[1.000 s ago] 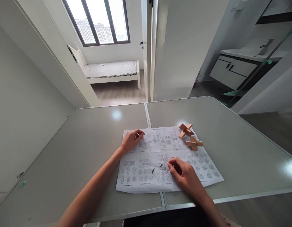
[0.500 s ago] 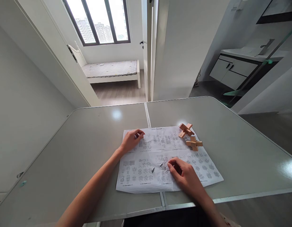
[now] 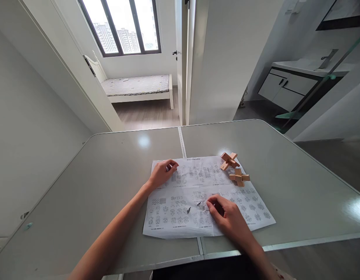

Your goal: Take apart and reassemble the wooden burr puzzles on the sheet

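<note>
A creased sheet of paper (image 3: 194,190) printed with small diagrams lies on the table. My left hand (image 3: 164,172) rests on its upper left part, fingers curled in and nothing visible in them. Over the lower middle of the sheet, my right hand (image 3: 225,210) is loosely closed, thumb close to the fingertips; I see nothing held. Left of it are two small dark marks on the paper, which could be tears or scraps. Two interlocking wooden puzzles (image 3: 240,177) sit at the sheet's upper right edge, apart from both hands.
The grey table (image 3: 110,175) has a metal seam down its middle and a pale edge strip. Beyond it are a doorway, a bed (image 3: 139,85) under a window, and a washbasin cabinet (image 3: 287,83) at the right. A wall stands close on the left.
</note>
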`<state>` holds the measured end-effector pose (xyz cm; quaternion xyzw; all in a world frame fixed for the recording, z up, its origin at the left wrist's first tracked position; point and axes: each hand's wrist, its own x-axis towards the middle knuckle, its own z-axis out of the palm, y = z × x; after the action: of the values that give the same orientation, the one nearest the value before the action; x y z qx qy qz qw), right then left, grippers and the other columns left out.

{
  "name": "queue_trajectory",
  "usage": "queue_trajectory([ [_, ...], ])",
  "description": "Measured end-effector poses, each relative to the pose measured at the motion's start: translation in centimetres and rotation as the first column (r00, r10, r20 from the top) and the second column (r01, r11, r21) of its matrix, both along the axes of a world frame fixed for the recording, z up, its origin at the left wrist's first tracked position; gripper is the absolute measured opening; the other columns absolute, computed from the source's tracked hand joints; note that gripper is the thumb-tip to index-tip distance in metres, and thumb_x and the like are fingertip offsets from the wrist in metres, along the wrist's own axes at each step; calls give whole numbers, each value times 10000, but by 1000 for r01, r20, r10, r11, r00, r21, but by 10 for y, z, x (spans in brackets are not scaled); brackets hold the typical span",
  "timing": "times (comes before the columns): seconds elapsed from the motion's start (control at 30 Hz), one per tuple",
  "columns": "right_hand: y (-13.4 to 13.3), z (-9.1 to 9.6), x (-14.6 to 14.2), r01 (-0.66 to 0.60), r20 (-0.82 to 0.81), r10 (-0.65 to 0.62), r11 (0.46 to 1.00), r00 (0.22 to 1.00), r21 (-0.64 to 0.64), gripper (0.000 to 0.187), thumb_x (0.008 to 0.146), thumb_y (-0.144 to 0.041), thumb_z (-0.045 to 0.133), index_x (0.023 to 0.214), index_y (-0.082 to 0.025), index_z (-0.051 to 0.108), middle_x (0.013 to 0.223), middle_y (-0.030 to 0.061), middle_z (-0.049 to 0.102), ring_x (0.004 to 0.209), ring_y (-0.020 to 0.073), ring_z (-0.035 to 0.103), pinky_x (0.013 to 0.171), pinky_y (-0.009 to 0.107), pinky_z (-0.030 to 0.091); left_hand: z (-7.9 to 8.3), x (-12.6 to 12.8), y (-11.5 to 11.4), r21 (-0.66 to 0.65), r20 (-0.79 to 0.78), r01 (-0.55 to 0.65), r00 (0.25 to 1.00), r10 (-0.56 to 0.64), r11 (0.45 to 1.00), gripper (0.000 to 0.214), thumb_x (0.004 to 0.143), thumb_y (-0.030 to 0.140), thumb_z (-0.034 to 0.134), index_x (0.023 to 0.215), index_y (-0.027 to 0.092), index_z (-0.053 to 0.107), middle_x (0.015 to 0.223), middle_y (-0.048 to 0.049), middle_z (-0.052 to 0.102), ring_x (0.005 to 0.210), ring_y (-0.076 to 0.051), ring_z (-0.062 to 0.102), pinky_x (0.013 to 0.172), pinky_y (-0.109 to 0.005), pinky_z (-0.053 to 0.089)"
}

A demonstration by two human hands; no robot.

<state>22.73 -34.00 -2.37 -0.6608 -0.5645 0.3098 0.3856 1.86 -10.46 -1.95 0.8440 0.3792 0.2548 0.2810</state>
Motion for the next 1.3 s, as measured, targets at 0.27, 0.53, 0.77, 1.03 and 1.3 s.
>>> queue_trajectory([
  [0.27,1,-1,0,-6,33,5,1000,999,27,281,1051,-422,516,911,-224,658,786,20,696,714,197,647,632,285,468,-2,-1,1,-6,-8,3,1000,-3,1000,227,949,344,558,948,223,751,814,9,789,566,-112,591,629,-227,500],
  [0.53,1,-4,1,-7,37,6,1000,999,29,322,1052,-469,498,911,-226,656,783,30,699,706,208,644,606,290,460,-3,-1,1,-8,-7,2,1000,-2,1000,230,954,351,568,955,223,759,816,5,795,567,-115,605,628,-230,509],
  [0.77,1,-2,0,-5,7,5,1000,1000,2,327,1052,-480,503,913,-226,655,778,25,682,708,200,629,611,294,452,0,-1,1,-9,-1,5,1000,-5,1000,216,947,340,572,943,225,754,803,13,788,559,-112,603,614,-222,499],
  [1.03,1,-1,0,-1,21,1,1000,1000,11,345,1051,-497,497,907,-225,655,779,35,702,711,210,648,605,297,462,0,0,0,-13,-7,3,1000,-3,1000,215,951,334,565,944,224,749,810,9,786,564,-114,597,619,-224,500],
  [1.3,1,-1,1,-4,36,3,1000,999,21,354,1050,-503,493,902,-226,656,777,39,708,703,210,654,598,295,471,-1,0,1,-9,-5,-1,1000,1,1000,238,944,361,558,942,229,756,805,3,786,566,-119,593,630,-237,508],
])
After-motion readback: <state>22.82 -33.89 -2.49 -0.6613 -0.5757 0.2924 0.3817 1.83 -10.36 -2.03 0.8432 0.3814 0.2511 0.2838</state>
